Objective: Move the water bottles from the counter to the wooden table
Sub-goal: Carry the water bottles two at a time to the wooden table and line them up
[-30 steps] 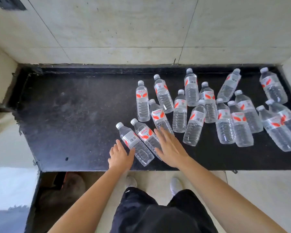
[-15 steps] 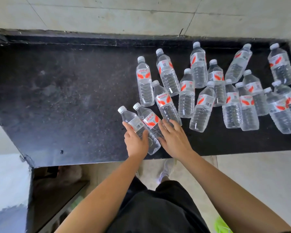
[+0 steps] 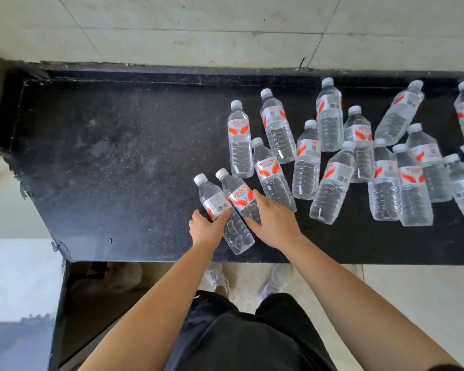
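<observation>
Several clear water bottles with white caps and red-and-white labels lie on a black stone counter (image 3: 118, 156), mostly on its right half. My left hand (image 3: 205, 228) is wrapped around the leftmost bottle (image 3: 217, 202), which lies near the front edge. Right beside it lies a second bottle (image 3: 237, 194), with my right hand (image 3: 275, 220) laid over its lower half, fingers curled on it. A third bottle (image 3: 271, 172) lies just right of my right hand. The wooden table is not in view.
A tiled wall (image 3: 198, 28) runs behind the counter. The counter's left half holds nothing. Below its front edge are a pale floor (image 3: 413, 303), my feet in white shoes (image 3: 217, 277), and a dark opening under the counter at the left (image 3: 97, 290).
Both hands have closed further onto the two nearest bottles: the left hand now wraps the leftmost bottle and the right hand covers the second one. The camera view has tilted up slightly.
</observation>
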The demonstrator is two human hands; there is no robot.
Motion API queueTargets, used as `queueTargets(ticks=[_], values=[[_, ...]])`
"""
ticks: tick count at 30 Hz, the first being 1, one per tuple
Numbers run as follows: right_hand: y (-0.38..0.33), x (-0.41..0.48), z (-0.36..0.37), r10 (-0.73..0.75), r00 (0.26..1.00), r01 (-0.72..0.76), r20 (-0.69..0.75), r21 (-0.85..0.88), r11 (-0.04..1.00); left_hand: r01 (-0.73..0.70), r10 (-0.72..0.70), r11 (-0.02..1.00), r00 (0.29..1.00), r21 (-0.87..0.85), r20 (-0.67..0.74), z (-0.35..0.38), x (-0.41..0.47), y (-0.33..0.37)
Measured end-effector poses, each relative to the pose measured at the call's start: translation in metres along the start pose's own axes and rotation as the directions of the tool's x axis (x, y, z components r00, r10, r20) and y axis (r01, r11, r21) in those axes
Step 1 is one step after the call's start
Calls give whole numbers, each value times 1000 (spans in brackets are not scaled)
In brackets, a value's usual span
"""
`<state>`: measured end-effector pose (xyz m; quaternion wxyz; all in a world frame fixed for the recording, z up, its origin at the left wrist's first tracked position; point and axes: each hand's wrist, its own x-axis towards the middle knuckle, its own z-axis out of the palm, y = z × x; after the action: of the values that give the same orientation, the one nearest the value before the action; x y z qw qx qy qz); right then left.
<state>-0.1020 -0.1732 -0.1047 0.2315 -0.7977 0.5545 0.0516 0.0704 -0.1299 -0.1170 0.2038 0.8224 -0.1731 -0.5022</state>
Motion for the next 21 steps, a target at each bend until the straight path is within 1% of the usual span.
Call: queueTargets(ticks=[3, 5, 6, 8, 11, 15, 16, 18, 20, 21], values=[[1, 2, -1, -3, 1000, 4, 7, -45, 999, 41, -25, 980, 997, -197, 79, 8, -1, -2], [-1, 5, -1, 16, 1000, -15, 27, -10, 1000, 63, -44, 949, 997, -308, 70, 15, -2, -1], [-2, 7, -2, 33, 998, -35, 45, 27, 999, 56, -38, 939, 998, -338, 60, 17, -4, -2], [-2, 11, -5, 68, 994, -76, 87, 90, 993, 25, -17, 941, 1000, -339, 27, 21, -10, -3], [-2, 13, -6, 69, 991, -83, 115, 127, 988, -34, 29, 965, 999, -259, -26, 16, -11, -8], [-7, 13, -2, 89, 984, -118, 154, 188, 975, -22, 15, 985, 999, -169, -44, -7, -3, -8], [-10, 14, -1, 98, 982, -129, 163, 193, 973, -20, 14, 995, 998, -98, -64, -13, -1, -7], [-17, 16, 4, 130, 976, -166, 174, 210, 963, -24, 43, 990, 989, 139, -141, -27, 3, -4], [-25, 17, 9, 174, 972, -205, 158, 208, 956, -6, 96, 929, 970, 371, -225, -41, 5, -4], [-28, 19, 11, 201, 969, -227, 146, 195, 954, -1, 122, 900, 961, 437, -248, -49, 6, -4]])
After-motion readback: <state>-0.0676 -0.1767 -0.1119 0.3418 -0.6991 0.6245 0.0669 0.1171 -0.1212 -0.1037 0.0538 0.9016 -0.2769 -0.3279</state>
